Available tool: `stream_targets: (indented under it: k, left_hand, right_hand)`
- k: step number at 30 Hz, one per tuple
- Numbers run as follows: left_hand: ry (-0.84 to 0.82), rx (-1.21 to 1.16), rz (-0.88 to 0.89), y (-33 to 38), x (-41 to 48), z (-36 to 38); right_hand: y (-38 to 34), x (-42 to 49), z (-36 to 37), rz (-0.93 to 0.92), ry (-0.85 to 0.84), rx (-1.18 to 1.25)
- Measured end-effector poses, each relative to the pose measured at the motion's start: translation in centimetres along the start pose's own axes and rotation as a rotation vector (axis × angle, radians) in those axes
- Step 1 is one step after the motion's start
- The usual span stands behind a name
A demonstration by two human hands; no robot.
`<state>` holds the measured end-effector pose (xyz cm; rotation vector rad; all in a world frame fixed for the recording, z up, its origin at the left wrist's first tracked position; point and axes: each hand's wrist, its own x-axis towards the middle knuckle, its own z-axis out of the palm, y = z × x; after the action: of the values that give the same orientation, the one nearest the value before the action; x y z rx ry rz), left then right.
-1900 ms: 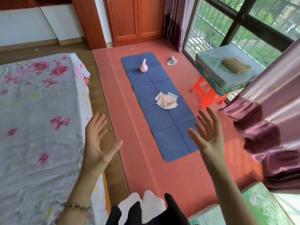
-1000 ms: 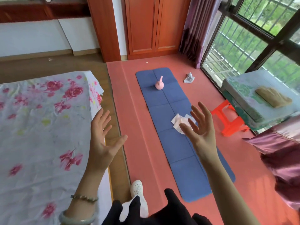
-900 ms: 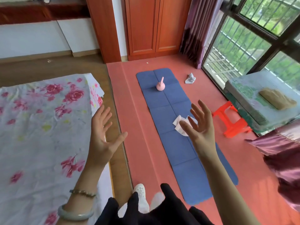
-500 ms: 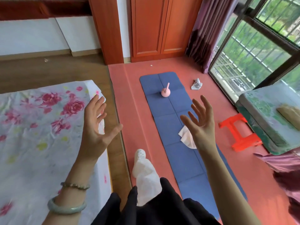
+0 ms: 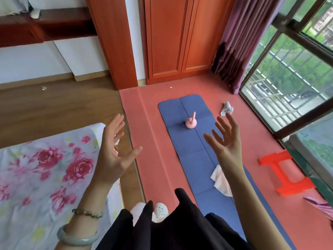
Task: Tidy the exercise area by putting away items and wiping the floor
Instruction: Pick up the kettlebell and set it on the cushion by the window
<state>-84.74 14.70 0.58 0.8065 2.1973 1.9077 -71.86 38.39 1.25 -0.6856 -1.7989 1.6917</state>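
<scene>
Both hands are raised in front of the person, palms facing each other, fingers spread and holding nothing. The left hand (image 5: pixel 111 152) hangs over the corner of the bed (image 5: pixel 36 177) with its flowered sheet; the right hand (image 5: pixel 225 141) is over the blue mat (image 5: pixel 191 147). The mat lies lengthwise on the red floor (image 5: pixel 153 141). A pink kettlebell (image 5: pixel 190 121) stands on its far half. A white cloth (image 5: pixel 220 179) lies at the mat's right edge, partly hidden by the right forearm. A crumpled rag (image 5: pixel 227 108) sits on the floor just beyond the mat, near the window (image 5: pixel 288 78). An orange stool (image 5: pixel 286 175) is to the right, and a wooden wardrobe (image 5: pixel 176 42) closes the far end.
</scene>
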Motion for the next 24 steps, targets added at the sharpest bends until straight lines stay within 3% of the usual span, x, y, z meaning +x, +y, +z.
stream_targets:
  k: [11, 24]
  left_hand:
    - [-0.064, -0.047, -0.032, -8.2, 18.5, -4.0]
    - [-0.469, -0.015, 0.028, -14.3, 42.9, -8.0]
  right_hand:
    - [2.5, 14.3, 10.3, 0.037, 0.110, -0.006]
    - [2.6, 28.4, 22.0, 0.064, 0.387, 0.014]
